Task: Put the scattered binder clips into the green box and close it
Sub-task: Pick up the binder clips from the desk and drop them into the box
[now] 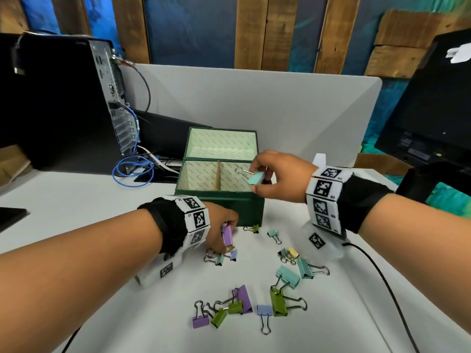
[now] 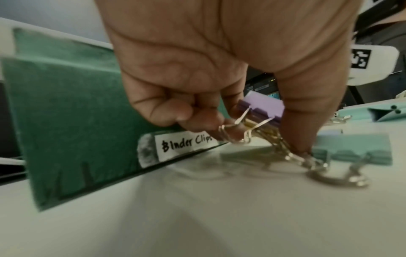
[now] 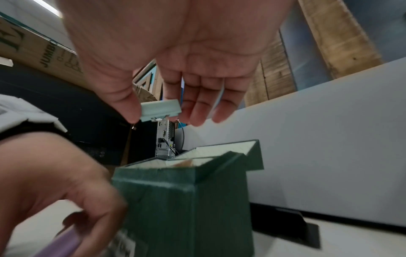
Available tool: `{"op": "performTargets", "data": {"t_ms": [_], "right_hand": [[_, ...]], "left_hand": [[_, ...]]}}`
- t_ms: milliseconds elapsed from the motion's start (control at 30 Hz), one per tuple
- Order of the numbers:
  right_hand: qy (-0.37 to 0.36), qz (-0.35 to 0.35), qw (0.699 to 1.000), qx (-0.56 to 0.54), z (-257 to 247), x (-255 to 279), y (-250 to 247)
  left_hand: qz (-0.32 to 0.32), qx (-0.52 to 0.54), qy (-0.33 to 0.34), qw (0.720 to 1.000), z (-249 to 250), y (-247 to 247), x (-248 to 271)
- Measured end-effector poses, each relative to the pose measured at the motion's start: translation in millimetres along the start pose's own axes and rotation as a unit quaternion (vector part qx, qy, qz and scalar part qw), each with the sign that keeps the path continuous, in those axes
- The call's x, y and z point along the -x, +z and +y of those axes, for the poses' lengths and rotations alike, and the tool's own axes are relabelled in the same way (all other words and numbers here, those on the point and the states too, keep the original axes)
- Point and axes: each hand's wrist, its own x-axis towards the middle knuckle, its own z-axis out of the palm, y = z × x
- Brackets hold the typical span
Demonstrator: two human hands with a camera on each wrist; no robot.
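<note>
The green box [image 1: 251, 208] stands open mid-table, its lid leaning back, with a divider splitting the inside in two. My right hand [image 1: 253, 180] pinches a mint binder clip [image 1: 258, 177] just above the right compartment; in the right wrist view the mint clip [image 3: 160, 110] sits between thumb and fingers. My left hand [image 1: 230, 231] is low at the box's front left corner and grips a purple binder clip [image 1: 227, 236], the same purple clip [image 2: 263, 107] showing beside the "Binder Clips" label [image 2: 186, 144]. Several clips [image 1: 242, 307] lie scattered on the white table.
More clips lie in small clusters [image 1: 290, 253] in front of the box. A computer tower [image 1: 63, 110] with a blue cable [image 1: 132, 169] stands at the back left, a dark monitor [image 1: 433, 110] at the right, a grey partition [image 1: 280, 110] behind. A black cable [image 1: 382, 276] trails from my right wrist.
</note>
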Motion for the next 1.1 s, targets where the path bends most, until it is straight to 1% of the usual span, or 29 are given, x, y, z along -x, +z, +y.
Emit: {"op": "performTargets", "data": {"t_ms": [200, 233, 333, 367, 500, 600, 667, 733, 800, 833, 900, 967, 1033, 1100], "right_hand": [[-0.024, 0.03, 0.999, -0.004, -34.3, -62.9, 2.1], [-0.022, 0.02, 1.0, -0.005, -37.5, -70.8, 6.1], [-0.004, -0.056, 0.998, 0.022, -41.2, -84.0, 18.3], [0.0, -0.066, 0.997, 0.032, -40.0, -83.9, 20.2], [0.001, -0.04, 0.999, 0.003, -28.1, -61.8, 16.8], [0.009, -0.072, 0.997, 0.003, -16.6, -32.3, 11.4], [0.013, -0.104, 0.995, 0.007, -9.7, -10.9, 9.0], [0.02, -0.133, 0.991, 0.003, -4.0, 9.6, 7.0], [0.035, -0.185, 0.982, 0.021, 2.0, 25.7, 7.1], [0.046, -0.219, 0.974, 0.035, 4.9, 32.4, 8.0], [0.067, -0.285, 0.955, 0.052, 9.5, 44.8, 9.5], [0.086, -0.336, 0.936, 0.057, 12.6, 54.7, 10.2], [0.101, -0.361, 0.926, 0.05, 14.8, 62.9, 9.7], [0.112, -0.368, 0.922, 0.04, 17.1, 69.2, 10.5]], "left_hand": [[0.012, 0.039, -0.005, 0.999, -15.7, 6.0, 4.0], [0.014, 0.048, -0.001, 0.999, -16.9, 6.6, 4.1], [0.03, 0.074, 0.01, 0.997, -24.1, 8.0, 5.6], [0.034, 0.083, 0.014, 0.996, -26.9, 8.6, 6.7], [0.06, 0.111, 0.026, 0.992, -35.7, 1.9, 13.8], [0.098, 0.166, 0.022, 0.981, -44.4, -20.8, 23.3], [0.152, 0.226, 0.012, 0.962, -51.9, -40.4, 28.3], [0.218, 0.29, -0.01, 0.932, -59.8, -56.9, 28.1], [0.276, 0.333, -0.036, 0.901, -66.9, -67.6, 23.4], [0.294, 0.345, -0.047, 0.89, -70.0, -70.7, 19.1], [0.304, 0.348, -0.07, 0.884, -73.6, -72.0, 10.8], [0.303, 0.332, -0.095, 0.888, -75.1, -69.5, 2.8], [0.299, 0.314, -0.114, 0.894, -75.9, -65.2, -4.5], [0.286, 0.324, -0.118, 0.894, -76.1, -60.3, -9.6]]}}
